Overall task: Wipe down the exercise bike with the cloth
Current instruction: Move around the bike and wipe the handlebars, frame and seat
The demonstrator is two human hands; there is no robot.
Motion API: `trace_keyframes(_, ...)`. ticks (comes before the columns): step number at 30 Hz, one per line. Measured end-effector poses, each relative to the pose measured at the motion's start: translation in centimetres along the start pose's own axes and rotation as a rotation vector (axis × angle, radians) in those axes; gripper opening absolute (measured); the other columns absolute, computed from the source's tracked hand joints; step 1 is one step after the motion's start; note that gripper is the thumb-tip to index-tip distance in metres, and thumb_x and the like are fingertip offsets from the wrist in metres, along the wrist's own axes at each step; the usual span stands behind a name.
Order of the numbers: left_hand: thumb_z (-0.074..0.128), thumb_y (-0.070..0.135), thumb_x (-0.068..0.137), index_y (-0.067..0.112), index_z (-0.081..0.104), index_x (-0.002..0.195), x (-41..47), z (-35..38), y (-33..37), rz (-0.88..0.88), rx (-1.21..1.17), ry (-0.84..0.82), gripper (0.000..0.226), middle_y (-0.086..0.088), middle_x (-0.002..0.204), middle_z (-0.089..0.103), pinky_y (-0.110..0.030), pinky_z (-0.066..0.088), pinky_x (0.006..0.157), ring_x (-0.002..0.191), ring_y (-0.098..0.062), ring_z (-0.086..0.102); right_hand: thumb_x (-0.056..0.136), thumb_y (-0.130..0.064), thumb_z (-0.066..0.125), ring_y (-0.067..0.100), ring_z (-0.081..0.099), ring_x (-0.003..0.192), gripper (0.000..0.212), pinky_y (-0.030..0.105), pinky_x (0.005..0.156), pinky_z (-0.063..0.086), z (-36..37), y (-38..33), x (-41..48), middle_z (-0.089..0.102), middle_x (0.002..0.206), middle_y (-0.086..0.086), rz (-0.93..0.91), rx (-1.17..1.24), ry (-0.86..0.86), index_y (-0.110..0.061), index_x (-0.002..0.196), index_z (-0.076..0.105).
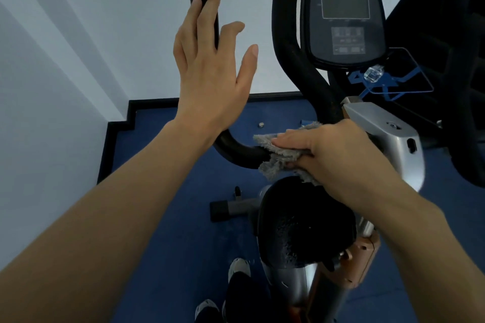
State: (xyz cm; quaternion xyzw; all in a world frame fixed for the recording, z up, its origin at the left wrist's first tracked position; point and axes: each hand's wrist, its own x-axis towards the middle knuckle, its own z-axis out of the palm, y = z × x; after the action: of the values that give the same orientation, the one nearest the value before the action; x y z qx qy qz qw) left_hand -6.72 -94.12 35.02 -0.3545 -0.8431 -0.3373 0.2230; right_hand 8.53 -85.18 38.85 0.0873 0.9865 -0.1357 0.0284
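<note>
The right hand [338, 155] curls around the cloth [275, 162], judged soft, light and pliable, wrapping it onto the rigid handlebar [236, 149] of the exercise bike [380, 123]; the left hand [210, 73], fingers straight, rests against the bar's upright end beyond that grip.

A pale grey-white wall [78, 47] fills the upper left and runs across behind everything; soft diagonal bands of lighter and darker tone cross it at the left; the light is even and cool; a black skirting board [154, 102] edges the wall's foot, stepping in two jogs at the corner; the floor [183, 257] is deep matte blue; a small silvery object [261, 124] lies on it near the skirting; a large dark shape [462, 73] stands at the right edge.
</note>
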Motion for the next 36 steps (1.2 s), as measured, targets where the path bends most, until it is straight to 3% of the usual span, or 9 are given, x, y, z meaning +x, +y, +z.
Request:
trace_keyframes(2, 0.033, 0.034, 0.095, 0.011, 0.053, 0.119, 0.0, -0.1, 0.0, -0.001, 0.005, -0.005, 0.039, -0.014, 0.152, 0.023, -0.047, 0.013, 0.113, 0.141, -0.032, 0.014, 0.085, -0.013, 0.061, 0.016, 0.062, 0.093, 0.033, 0.025, 0.084, 0.046, 0.1, 0.6, -0.9, 0.072, 0.100, 0.003, -0.011, 0.025, 0.072, -0.033, 0.111, 0.065)
trace_keyframes(5, 0.031, 0.035, 0.095, 0.011, 0.051, 0.121, -0.2, -0.3, 0.1, 0.002, 0.053, -0.017, 0.041, -0.014, 0.152, 0.022, -0.048, 0.012, 0.113, 0.141, -0.032, 0.013, 0.076, -0.027, 0.066, -0.007, 0.060, 0.073, 0.025, 0.001, 0.056, 0.041, -0.6, 0.8, -3.3, 0.067, 0.065, -0.023, 0.071, 0.329, 0.251, -0.044, 0.095, 0.066)
trace_keyframes(7, 0.029, 0.036, 0.096, 0.010, 0.050, 0.123, -0.3, -0.3, 0.2, 0.010, 0.083, -0.025, 0.043, -0.015, 0.152, 0.021, -0.050, 0.012, 0.113, 0.141, -0.033, 0.013, 0.076, -0.027, 0.065, -0.014, 0.060, 0.074, 0.029, -0.001, 0.053, 0.043, -0.8, 1.2, -5.0, 0.063, 0.071, -0.037, 0.208, 0.605, 0.523, -0.051, 0.092, 0.060)
trace_keyframes(10, 0.027, 0.037, 0.097, 0.009, 0.048, 0.125, -0.5, -0.2, 0.3, 0.020, 0.107, -0.037, 0.045, -0.017, 0.152, 0.020, -0.049, 0.012, 0.113, 0.141, -0.034, 0.013, 0.082, -0.024, 0.065, -0.010, 0.063, 0.084, 0.028, 0.005, 0.062, 0.049, -0.5, 2.2, -6.7, 0.064, 0.087, -0.038, 0.293, 0.674, 0.841, -0.039, 0.106, 0.063)
trace_keyframes(14, 0.029, 0.036, 0.097, 0.008, 0.050, 0.124, -0.5, -0.1, 0.3, 0.024, 0.095, -0.020, 0.044, -0.018, 0.151, 0.023, -0.047, 0.013, 0.112, 0.140, -0.034, 0.015, 0.080, -0.029, 0.064, -0.018, 0.057, 0.083, 0.036, 0.000, 0.064, 0.045, 1.6, 2.5, -6.8, 0.056, 0.080, -0.048, 0.314, 0.560, 0.708, -0.046, 0.111, 0.056)
trace_keyframes(16, 0.030, 0.035, 0.097, 0.008, 0.050, 0.123, -0.5, -0.1, 0.3, 0.023, 0.092, -0.006, 0.043, -0.018, 0.150, 0.024, -0.047, 0.013, 0.112, 0.140, -0.034, 0.016, 0.079, -0.031, 0.060, -0.022, 0.047, 0.102, 0.040, -0.002, 0.078, 0.040, 2.9, 2.6, -6.9, 0.050, 0.098, -0.048, 0.299, 0.587, 0.596, -0.042, 0.117, 0.052)
trace_keyframes(19, 0.031, 0.034, 0.097, 0.007, 0.051, 0.122, -0.5, 0.0, 0.2, 0.029, 0.082, 0.014, 0.042, -0.019, 0.149, 0.025, -0.047, 0.015, 0.111, 0.139, -0.035, 0.018, 0.081, -0.030, 0.054, -0.014, 0.030, 0.124, 0.049, 0.004, 0.099, 0.026, 4.5, 3.2, -7.3, 0.039, 0.127, -0.032, 0.203, 0.588, 0.547, -0.027, 0.130, 0.046)
trace_keyframes(26, 0.033, 0.034, 0.098, 0.006, 0.051, 0.121, -0.5, 0.2, 0.3, 0.018, 0.054, 0.060, 0.041, -0.018, 0.148, 0.028, -0.047, 0.019, 0.110, 0.138, -0.034, 0.021, 0.081, -0.009, 0.061, 0.007, 0.044, 0.125, 0.034, 0.019, 0.102, 0.036, 6.5, 3.4, -7.6, 0.056, 0.125, -0.004, 0.089, 0.368, 0.688, -0.014, 0.115, 0.061)
trace_keyframes(36, 0.033, 0.032, 0.098, 0.006, 0.052, 0.120, -0.4, 0.3, -0.1, 0.026, 0.026, 0.087, 0.039, -0.018, 0.146, 0.029, -0.044, 0.018, 0.108, 0.137, -0.034, 0.022, 0.085, -0.010, 0.056, 0.008, 0.051, 0.120, 0.030, 0.021, 0.102, 0.038, 9.0, 3.8, -8.5, 0.060, 0.120, -0.007, 0.036, 0.434, 0.812, -0.015, 0.115, 0.060)
